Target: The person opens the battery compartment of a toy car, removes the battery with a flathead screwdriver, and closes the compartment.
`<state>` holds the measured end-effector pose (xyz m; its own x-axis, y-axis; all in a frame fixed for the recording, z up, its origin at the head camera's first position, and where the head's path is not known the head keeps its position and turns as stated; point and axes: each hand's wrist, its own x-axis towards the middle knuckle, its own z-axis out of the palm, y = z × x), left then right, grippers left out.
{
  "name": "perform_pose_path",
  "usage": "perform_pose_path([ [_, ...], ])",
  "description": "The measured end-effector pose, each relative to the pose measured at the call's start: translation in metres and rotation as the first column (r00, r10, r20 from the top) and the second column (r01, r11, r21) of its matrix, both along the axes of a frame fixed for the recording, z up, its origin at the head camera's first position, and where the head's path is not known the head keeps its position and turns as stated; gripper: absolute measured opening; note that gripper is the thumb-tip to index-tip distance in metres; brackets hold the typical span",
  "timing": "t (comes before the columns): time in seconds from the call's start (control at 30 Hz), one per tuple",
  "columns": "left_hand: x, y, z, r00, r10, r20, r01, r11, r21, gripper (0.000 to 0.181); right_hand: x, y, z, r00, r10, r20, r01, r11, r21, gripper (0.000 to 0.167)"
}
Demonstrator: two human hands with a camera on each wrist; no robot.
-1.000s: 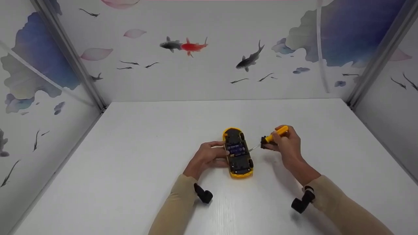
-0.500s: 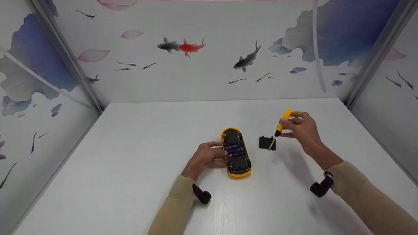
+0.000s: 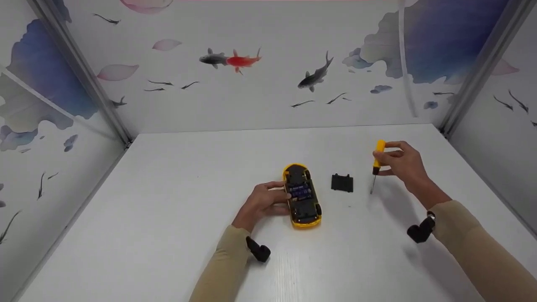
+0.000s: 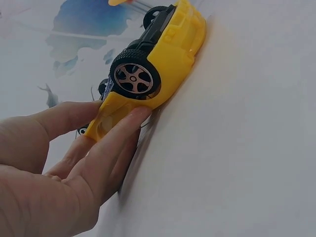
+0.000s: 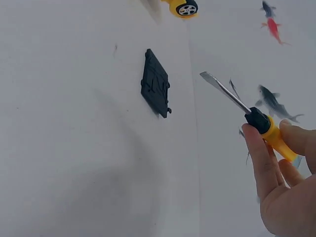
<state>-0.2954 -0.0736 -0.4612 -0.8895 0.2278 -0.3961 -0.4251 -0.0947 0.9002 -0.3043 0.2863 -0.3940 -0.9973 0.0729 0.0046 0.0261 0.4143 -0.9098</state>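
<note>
A yellow toy car (image 3: 305, 208) lies upside down on the white table, its black underside up and its battery bay uncovered. Blue batteries (image 3: 301, 191) sit in that bay. My left hand (image 3: 264, 199) holds the car by its left side, thumb at the underside's edge and fingers along the body, as the left wrist view shows. To the right lies a black battery cover (image 3: 342, 183), flat and apart from the car. Further right, my right hand (image 3: 402, 165) pinches a screwdriver (image 5: 279, 140) by its yellow handle. Its flat metal tip points down, free of the cover.
The white table (image 3: 176, 235) is bounded by printed panels at the back and sides. A tiny speck (image 3: 349, 206) lies on the table below the cover. Black cameras are strapped to both wrists.
My right hand has let the battery cover down onto the table and moved right with the screwdriver, which now stands more upright. My left hand and the car have hardly moved.
</note>
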Motion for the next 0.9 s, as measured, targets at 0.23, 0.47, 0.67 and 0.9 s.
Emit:
perform_pose_path([
  [0.23,0.002,0.000,0.001,1.000,-0.004,-0.009,0.004,1.000,0.014,0.063,-0.010,0.014,-0.015,0.999,-0.033,0.037,0.032,0.999,0.030,0.072],
  [0.47,0.002,-0.001,0.000,1.000,0.001,-0.006,-0.001,1.000,0.007,0.062,-0.018,0.022,-0.027,0.990,-0.050,0.130,0.040,0.997,0.072,0.071],
  [0.67,0.003,-0.001,0.000,1.000,0.009,-0.004,-0.009,1.000,0.009,0.061,-0.020,0.027,-0.036,0.980,-0.072,0.184,0.051,0.992,0.118,0.070],
  [0.9,0.003,0.000,0.001,1.000,0.004,-0.009,-0.004,1.000,-0.003,0.062,-0.024,0.032,-0.042,0.967,-0.117,0.225,0.069,0.975,0.212,0.070],
])
